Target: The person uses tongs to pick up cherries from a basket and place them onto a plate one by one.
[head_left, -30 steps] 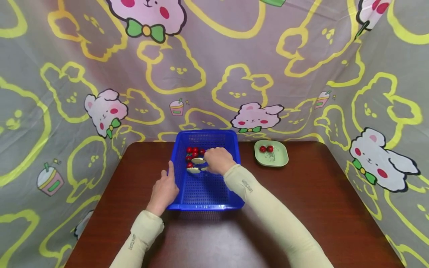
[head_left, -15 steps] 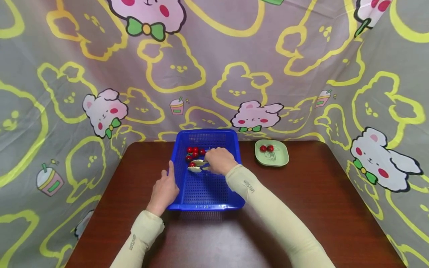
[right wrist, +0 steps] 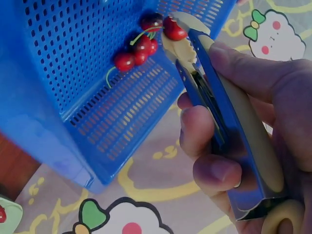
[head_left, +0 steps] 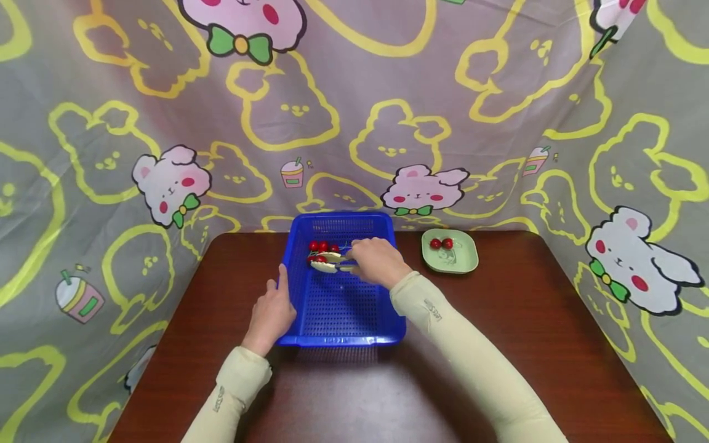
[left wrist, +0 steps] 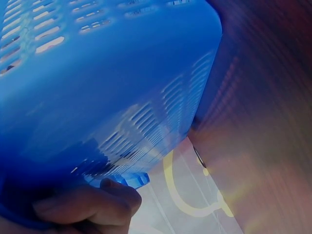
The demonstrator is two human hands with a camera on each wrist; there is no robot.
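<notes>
My left hand [head_left: 269, 317] grips the left rim of a blue perforated basket [head_left: 343, 340]; the left wrist view shows its fingers [left wrist: 92, 207] curled beneath the edge. My right hand [head_left: 379, 261] reaches over the basket, holding kitchen tongs [right wrist: 251, 141] with cream scalloped tips and metal arms. A red cherry [right wrist: 174, 30] sits between the tong tips, close beside the other cherries [right wrist: 141, 46]. These lie clustered on the basket floor toward the back left, dark red with green stems. The tong tips partly cover the nearest ones in the head view.
A pale green plate [head_left: 464, 261] with two red cherries [head_left: 442, 243] on it stands right of the basket, at the back of the brown table [head_left: 526, 320]. A patterned cloth [head_left: 476, 172] encloses the table's back and sides.
The tongs have drawn closer together around the cherry and moved back, taking it toward the cluster. My right hand has shifted slightly right and back. My left hand stays on the rim.
</notes>
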